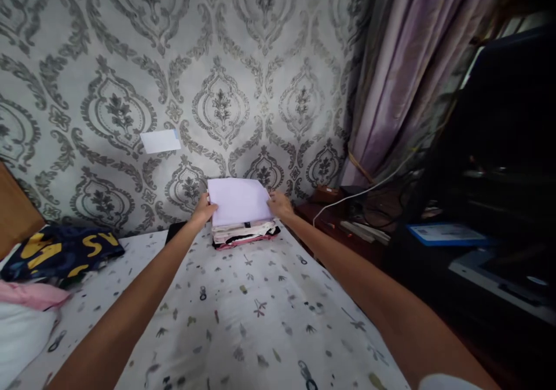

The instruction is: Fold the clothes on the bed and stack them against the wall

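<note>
A folded lavender cloth [240,201] is held by its two sides over a stack of folded clothes [245,234] near the wall. My left hand [204,208] grips its left edge, thumb on the near face and the other fingers mostly hidden behind. On the opposite edge, my right hand [280,204] is closed around the cloth. The lower front of the cloth touches the top of the stack, whose layers show white, black and pink. Both arms reach far forward across the patterned bed sheet [243,320].
At left lie a dark blue cloth with yellow print [65,251], a pink cloth [30,294] and a white pillow-like thing [24,338]. A black flat object [174,232] is by the wall. Right of the bed, a dark table [334,228] carries cables; a lavender curtain [399,71] hangs behind.
</note>
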Demonstrator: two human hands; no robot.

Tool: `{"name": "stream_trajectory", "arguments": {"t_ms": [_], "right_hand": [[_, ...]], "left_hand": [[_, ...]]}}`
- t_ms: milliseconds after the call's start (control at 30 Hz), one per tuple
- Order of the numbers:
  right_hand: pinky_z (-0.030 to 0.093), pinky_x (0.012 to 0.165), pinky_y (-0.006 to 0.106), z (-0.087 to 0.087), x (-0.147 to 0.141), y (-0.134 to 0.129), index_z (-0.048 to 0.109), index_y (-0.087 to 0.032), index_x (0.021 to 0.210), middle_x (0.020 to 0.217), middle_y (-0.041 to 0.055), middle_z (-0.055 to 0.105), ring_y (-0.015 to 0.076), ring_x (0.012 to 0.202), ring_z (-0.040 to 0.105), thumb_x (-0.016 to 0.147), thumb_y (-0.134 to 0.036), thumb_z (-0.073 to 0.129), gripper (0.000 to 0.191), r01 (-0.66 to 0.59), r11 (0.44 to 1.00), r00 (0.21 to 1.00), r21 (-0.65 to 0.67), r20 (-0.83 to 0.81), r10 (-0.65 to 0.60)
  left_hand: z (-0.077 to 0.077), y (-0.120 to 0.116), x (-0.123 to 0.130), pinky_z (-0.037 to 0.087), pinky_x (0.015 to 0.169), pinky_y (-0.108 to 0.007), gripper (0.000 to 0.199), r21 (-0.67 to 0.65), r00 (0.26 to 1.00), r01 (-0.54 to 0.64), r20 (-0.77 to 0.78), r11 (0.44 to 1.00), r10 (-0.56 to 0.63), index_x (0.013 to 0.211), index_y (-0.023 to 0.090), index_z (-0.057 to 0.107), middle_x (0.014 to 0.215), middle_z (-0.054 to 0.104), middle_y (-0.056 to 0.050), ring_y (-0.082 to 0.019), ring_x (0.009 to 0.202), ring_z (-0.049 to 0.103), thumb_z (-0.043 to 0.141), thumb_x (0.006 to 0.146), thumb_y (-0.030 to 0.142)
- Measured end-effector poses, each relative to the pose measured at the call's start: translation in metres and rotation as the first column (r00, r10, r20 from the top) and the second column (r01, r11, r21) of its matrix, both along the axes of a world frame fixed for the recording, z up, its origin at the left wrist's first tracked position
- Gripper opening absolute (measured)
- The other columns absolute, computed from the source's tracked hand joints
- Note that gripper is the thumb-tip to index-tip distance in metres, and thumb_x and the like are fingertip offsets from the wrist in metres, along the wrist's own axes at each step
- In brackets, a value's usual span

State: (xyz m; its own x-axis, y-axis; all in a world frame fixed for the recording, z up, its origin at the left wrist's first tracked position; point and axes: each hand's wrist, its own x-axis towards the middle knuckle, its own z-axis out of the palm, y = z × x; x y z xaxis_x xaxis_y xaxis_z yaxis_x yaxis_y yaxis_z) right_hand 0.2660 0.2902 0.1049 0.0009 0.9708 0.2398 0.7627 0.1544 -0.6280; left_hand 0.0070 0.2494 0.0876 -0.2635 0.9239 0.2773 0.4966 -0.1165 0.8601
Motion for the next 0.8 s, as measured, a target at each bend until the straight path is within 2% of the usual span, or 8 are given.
{"name": "stream_trajectory", "arguments": {"t_ms": [133,200,267,367,433,500,633,800], "right_hand": [[0.035,0.112,0.050,0.003,-0.031,-0.033,0.053,-0.020,0.142,0.149,0.0156,0.048,0.0331,0.136,0.043,0.099,-0.030,0.041,0.045,-0.103,0.956,0.985,0.275,0.163,0.059],[0.026,0.115,0.056,-0.004,-0.055,-0.047,0.049,-0.023,0.146,0.158,0.0145,0.037,0.0350,0.143,0.031,0.101,-0.038,0.041,0.048,-0.248,0.871,0.949,0.424,0.286,0.131],[0.020,0.114,0.063,-0.016,-0.078,-0.052,0.047,-0.025,0.148,0.161,0.0148,0.032,0.0378,0.147,0.023,0.101,-0.043,0.042,0.051,-0.344,0.839,0.914,0.422,0.355,0.196],[0.017,0.111,0.067,-0.034,-0.101,-0.040,0.048,-0.026,0.149,0.160,0.0169,0.035,0.0390,0.148,0.022,0.101,-0.044,0.042,0.052,-0.366,0.875,0.896,0.316,0.375,0.240],[0.016,0.111,0.067,-0.040,-0.108,-0.028,0.048,-0.027,0.149,0.160,0.0165,0.036,0.0380,0.149,0.023,0.101,-0.045,0.041,0.052,-0.360,0.891,0.895,0.278,0.374,0.245],[0.017,0.111,0.068,-0.040,-0.108,-0.021,0.047,-0.029,0.150,0.160,0.0160,0.035,0.0376,0.149,0.023,0.101,-0.046,0.040,0.052,-0.365,0.895,0.889,0.257,0.382,0.253],[0.020,0.108,0.071,-0.033,-0.102,-0.028,0.046,-0.027,0.149,0.158,0.0180,0.038,0.0388,0.148,0.026,0.101,-0.046,0.035,0.053,-0.393,0.876,0.880,0.280,0.392,0.269],[0.025,0.109,0.067,-0.020,-0.102,-0.052,0.051,-0.015,0.143,0.153,0.0247,0.041,0.0373,0.145,0.032,0.100,-0.041,0.035,0.053,-0.383,0.883,0.883,0.270,0.386,0.265]], "left_hand": [[0.001,-0.013,0.004,0.054,0.069,-0.026,0.056,-0.045,0.985,-0.117,0.119,0.992,0.122,0.140,0.019,0.037,0.111,0.066,-0.009,-0.019,0.093,0.067,0.054,0.087,0.017],[-0.010,-0.029,0.004,0.054,0.075,-0.025,0.055,-0.044,0.972,-0.180,0.148,0.983,0.184,0.142,0.020,0.034,0.120,0.063,-0.010,-0.017,0.099,0.065,0.053,0.090,0.019],[-0.032,-0.056,-0.001,0.053,0.080,-0.026,0.053,-0.007,0.968,-0.171,0.184,0.985,0.170,0.141,0.019,0.033,0.125,0.059,-0.012,-0.017,0.104,0.063,0.052,0.092,0.018],[-0.075,-0.120,-0.020,0.054,0.080,-0.031,0.042,-0.040,0.980,-0.114,0.160,0.993,0.119,0.131,0.018,0.045,0.112,0.062,-0.011,-0.019,0.097,0.064,0.054,0.089,0.016],[-0.097,-0.175,-0.043,0.052,0.089,-0.035,0.038,-0.006,0.998,-0.033,-0.045,0.999,0.032,0.125,0.019,0.050,0.113,0.060,-0.011,-0.021,0.105,0.061,0.055,0.087,0.016],[-0.107,-0.229,-0.074,0.050,0.096,-0.038,0.038,-0.003,0.959,-0.009,-0.285,1.000,0.008,0.123,0.020,0.053,0.119,0.058,-0.012,-0.023,0.112,0.058,0.054,0.086,0.015],[-0.089,-0.320,-0.149,0.045,0.104,-0.040,0.030,-0.093,0.771,-0.263,-0.618,0.960,0.152,0.117,0.018,0.058,0.123,0.057,-0.012,-0.024,0.117,0.056,0.047,0.089,0.012],[-0.054,-0.391,-0.218,0.046,0.096,-0.044,0.026,-0.155,0.400,-0.689,-0.896,0.708,0.193,0.115,0.011,0.060,0.121,0.058,-0.019,-0.032,0.117,0.053,0.050,0.091,0.016]]}}
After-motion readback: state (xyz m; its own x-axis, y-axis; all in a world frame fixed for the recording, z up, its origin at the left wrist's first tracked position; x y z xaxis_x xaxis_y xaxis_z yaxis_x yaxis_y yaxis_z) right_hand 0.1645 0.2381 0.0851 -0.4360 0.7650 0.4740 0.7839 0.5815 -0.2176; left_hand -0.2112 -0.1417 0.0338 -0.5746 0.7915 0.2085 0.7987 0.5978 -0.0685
